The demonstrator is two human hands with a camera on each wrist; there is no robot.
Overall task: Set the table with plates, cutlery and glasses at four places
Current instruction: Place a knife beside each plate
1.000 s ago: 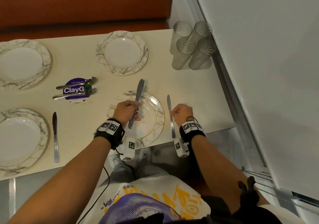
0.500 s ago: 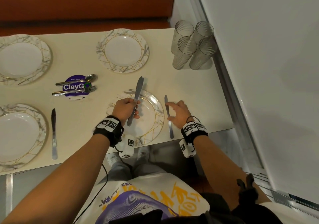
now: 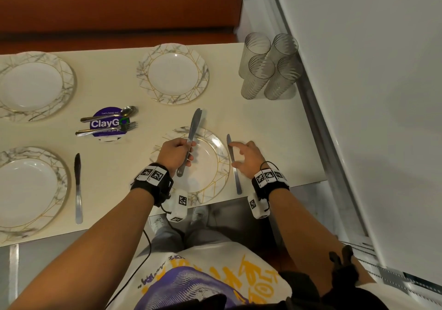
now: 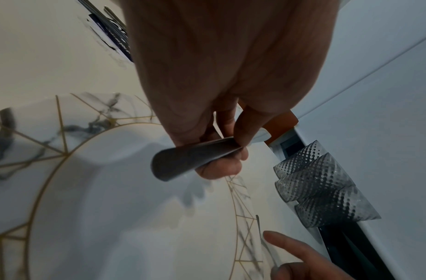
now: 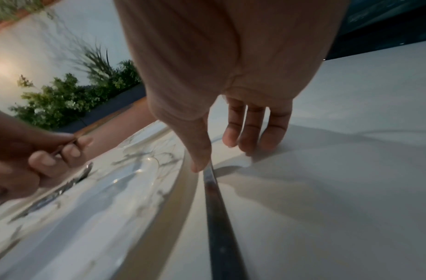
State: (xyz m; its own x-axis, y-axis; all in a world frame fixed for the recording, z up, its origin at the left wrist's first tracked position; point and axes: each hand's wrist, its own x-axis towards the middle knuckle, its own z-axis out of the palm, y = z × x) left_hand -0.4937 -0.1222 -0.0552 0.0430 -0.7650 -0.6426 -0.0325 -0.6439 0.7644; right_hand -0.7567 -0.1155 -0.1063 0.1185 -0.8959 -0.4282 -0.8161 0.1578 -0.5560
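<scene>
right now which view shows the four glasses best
The head view: all four glasses stand clustered at the table's far right corner, each rim visible. The left wrist view catches only three overlapping textured sides; the right wrist view shows none.

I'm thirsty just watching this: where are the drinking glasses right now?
In the head view, the four glasses stand clustered at the table's far right corner by the wall, right of the far plate.

The pale bench point(image 3: 134, 171) carries four marbled plates point(image 3: 172, 73), a knife point(image 3: 78, 187) beside the near-left plate, another knife point(image 3: 234, 168) right of the near-right plate, a spoon point(image 3: 108, 115) and fork point(image 3: 107, 130) across a purple sticker point(image 3: 105, 123), and four ribbed glasses point(image 3: 267, 67) clustered at the far right corner.
</scene>
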